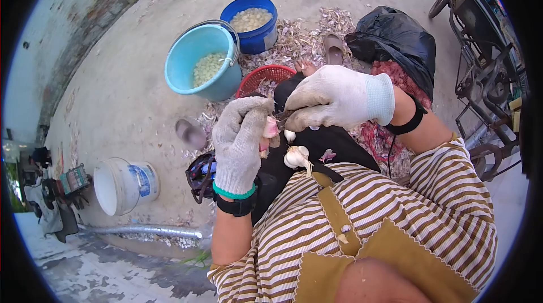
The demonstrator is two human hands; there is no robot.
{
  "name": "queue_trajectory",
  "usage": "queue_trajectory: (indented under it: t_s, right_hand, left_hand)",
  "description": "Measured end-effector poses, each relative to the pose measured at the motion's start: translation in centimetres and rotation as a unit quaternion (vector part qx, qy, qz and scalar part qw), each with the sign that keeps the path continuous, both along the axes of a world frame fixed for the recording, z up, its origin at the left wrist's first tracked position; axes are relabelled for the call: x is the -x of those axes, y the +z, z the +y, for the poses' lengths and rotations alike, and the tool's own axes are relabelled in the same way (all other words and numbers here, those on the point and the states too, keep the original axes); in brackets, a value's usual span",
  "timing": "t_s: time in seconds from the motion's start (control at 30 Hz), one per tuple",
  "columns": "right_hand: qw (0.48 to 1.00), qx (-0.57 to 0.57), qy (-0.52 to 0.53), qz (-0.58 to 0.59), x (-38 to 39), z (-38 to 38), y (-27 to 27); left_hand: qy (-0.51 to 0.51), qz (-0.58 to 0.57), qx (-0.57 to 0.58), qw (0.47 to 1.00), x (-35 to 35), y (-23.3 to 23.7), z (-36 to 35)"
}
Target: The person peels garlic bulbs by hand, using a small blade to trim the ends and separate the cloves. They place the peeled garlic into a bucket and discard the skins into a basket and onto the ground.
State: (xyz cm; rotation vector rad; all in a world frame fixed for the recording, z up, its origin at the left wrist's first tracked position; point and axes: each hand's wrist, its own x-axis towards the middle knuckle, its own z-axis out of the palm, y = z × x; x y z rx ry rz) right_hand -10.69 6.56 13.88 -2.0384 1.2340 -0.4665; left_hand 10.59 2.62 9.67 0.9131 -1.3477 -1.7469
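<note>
A grey-white glove covers my left hand, whose fingers are closed around a pinkish piece of garlic. My right hand, in a white glove with a pale blue cuff, pinches something dark and small against that garlic; its exact shape is mostly hidden by the fingers. Below the hands, a whitish garlic bulb lies on my dark-clad lap, with a loose clove just above it.
Ahead stand a light blue bucket and a dark blue bucket holding peeled cloves, plus a red basket. A black bag is at right, near a tricycle. A white bucket lies left. Skins litter the ground.
</note>
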Motion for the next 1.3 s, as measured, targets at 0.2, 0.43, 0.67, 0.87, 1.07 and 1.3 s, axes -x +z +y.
queue_trajectory:
  t_s: [0.2, 0.43, 0.67, 0.87, 1.07, 1.3]
  right_hand:
    - [0.994, -0.048, 0.069, -0.073, 0.4, 0.1, -0.5]
    - [0.946, -0.230, -0.100, -0.206, -0.3, 0.0, -1.8]
    - [0.954, -0.143, -0.109, -0.240, -1.1, -0.3, -3.6]
    - [0.953, -0.158, -0.124, -0.228, -1.2, -0.2, -4.7]
    - [0.981, -0.086, -0.130, -0.118, 0.8, 0.4, -8.0]
    - [0.995, -0.039, -0.081, 0.035, 1.3, 0.8, -4.5]
  left_hand:
    - [-0.123, 0.059, -0.030, 0.990, -1.0, -1.1, -0.3]
    - [-0.072, 0.223, -0.175, 0.956, 0.7, -1.9, 0.9]
    - [0.020, 0.050, -0.030, 0.998, 0.9, -2.4, 2.0]
    - [0.012, 0.149, -0.142, 0.979, 0.7, -2.8, 1.5]
    - [0.048, 0.170, -0.173, 0.969, 0.4, -3.4, 1.8]
    - [-0.043, -0.085, -0.005, 0.995, -1.4, -3.2, 0.5]
